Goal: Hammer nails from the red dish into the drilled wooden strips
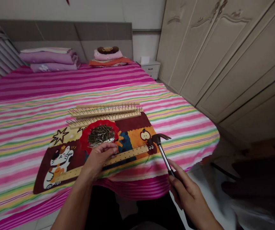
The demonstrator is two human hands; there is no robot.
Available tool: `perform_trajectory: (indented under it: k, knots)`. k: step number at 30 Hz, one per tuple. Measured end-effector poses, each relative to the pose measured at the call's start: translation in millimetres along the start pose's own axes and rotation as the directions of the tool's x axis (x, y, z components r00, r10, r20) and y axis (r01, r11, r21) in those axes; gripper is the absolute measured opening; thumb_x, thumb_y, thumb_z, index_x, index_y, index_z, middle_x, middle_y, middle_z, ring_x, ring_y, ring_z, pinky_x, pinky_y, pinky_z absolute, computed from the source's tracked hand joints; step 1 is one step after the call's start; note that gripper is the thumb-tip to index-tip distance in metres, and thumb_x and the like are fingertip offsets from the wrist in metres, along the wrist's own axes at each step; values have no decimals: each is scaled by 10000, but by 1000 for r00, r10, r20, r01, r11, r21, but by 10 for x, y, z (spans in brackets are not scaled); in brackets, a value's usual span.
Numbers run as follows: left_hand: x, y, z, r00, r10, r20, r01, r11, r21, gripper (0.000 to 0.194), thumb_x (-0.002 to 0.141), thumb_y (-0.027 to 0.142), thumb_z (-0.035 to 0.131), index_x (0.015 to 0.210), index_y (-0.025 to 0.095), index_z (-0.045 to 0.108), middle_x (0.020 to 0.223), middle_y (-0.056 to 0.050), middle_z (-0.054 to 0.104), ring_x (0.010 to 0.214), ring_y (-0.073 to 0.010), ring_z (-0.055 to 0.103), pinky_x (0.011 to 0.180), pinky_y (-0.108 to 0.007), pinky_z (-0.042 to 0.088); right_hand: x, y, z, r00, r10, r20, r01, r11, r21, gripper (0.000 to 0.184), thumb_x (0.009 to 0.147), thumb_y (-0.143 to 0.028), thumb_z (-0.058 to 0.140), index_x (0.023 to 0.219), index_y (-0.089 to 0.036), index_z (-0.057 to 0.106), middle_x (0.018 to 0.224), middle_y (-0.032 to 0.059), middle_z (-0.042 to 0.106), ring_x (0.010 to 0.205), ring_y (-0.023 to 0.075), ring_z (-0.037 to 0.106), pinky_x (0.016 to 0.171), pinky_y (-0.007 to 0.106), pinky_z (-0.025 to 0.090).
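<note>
My right hand (186,190) is wrapped round the dark grip of a claw hammer (164,154), its head raised near the mat's right edge. My left hand (100,156) is closed, thumb and fingers pinched together, just in front of a red scalloped bowl (84,135). What those fingers hold, if anything, is too small to make out. Loose nails (102,133) fill the bowl. Under my left hand runs a pale wooden strip (134,152) dotted with holes or marks, partly covered by the hand and wrist. Behind the bowl lie wooden strips (104,112) studded with upright nails.
A cartoon-print mat (40,177) lies beneath the bowl and strips on a bed with a striped sheet (182,127). Folded bedding (50,59) is stacked by the headboard (56,30). A wardrobe (214,48) and a white nightstand (151,68) stand to the right.
</note>
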State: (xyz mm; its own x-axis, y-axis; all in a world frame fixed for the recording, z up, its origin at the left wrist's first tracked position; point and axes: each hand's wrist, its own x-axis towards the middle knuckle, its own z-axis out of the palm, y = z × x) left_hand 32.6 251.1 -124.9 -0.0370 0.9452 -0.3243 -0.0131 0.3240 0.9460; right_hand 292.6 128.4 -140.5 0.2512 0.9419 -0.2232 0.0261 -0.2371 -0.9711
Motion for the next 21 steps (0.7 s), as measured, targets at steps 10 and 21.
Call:
perform_trajectory:
  k: [10,21]
  knots:
    - [105,-331,361,995,81,-52,-78,996,53,325,521,422,727,680,167,603,574,24,603,552,-95,524,536,-209,399,-31,-55,32,996,73,45,-75,996,38,495,846,-407,557,1306,-222,553,589,-53,426,452,85,306,363,178,206]
    - [161,-439,430,977,207,-52,-182,936,302,248,627,422,615,705,187,626,568,33,554,542,-104,470,510,-216,339,15,65,-29,990,45,134,-51,998,39,512,882,-426,531,1361,-248,492,624,-49,428,463,78,302,363,166,232]
